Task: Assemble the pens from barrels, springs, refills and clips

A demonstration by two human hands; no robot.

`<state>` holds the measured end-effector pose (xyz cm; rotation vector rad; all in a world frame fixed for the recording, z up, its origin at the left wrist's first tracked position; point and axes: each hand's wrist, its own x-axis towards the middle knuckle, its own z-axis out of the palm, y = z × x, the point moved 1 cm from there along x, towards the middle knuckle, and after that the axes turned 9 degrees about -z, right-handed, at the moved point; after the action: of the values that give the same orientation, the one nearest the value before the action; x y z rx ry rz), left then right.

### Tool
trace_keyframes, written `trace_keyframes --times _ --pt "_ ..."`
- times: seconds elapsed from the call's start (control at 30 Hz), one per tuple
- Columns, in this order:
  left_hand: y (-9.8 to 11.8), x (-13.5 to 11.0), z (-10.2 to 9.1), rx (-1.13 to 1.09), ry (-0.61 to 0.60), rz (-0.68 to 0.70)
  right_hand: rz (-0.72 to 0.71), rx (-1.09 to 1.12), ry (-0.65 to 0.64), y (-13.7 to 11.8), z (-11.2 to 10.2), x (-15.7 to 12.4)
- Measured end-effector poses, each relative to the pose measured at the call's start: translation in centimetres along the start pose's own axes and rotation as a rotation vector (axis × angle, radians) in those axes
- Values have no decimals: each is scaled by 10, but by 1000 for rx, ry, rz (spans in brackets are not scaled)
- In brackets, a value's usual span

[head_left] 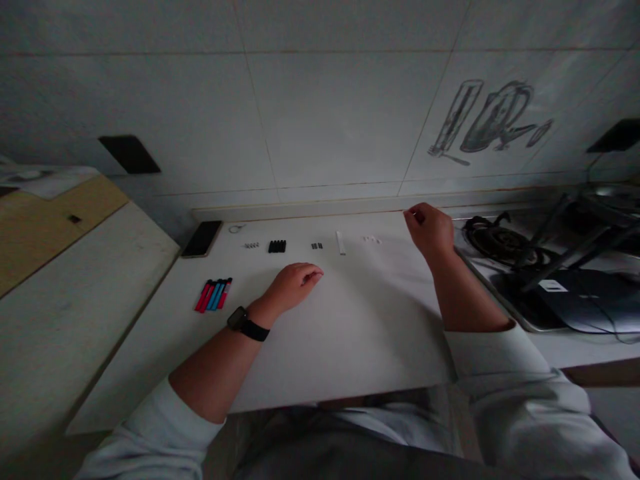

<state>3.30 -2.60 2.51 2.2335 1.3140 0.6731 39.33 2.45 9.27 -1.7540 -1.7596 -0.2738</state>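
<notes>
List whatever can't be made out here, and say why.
All in the head view:
Left hand: curled fingers hide whether it holds anything.
Right hand: the fingers likewise hide any small thing within.
White bits: too small to tell their shape.
Silvery pieces: too small and blurred to identify.
White label: any print is too small to read.
Dark flat case: cut off by the right edge.

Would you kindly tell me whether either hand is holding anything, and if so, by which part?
That cannot be told: the left hand and the right hand are both curled, and no held thing shows in either.
</notes>
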Motion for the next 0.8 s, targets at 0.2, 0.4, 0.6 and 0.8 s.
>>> trace_keyframes --times 0.2,0.4,0.6,0.8 --pt "4 -1 -1 38 -10 20 -155 445 -167 -70 18 -31" --pt "7 -3 -10 149 -5 -21 -263 738 -759 -108 64 -73" --pt "2 -4 -35 231 95 -159 -410 661 -832 -107 75 -79" --pt "-19 -13 -94 221 323 -358 -440 590 -831 -108 71 -79"
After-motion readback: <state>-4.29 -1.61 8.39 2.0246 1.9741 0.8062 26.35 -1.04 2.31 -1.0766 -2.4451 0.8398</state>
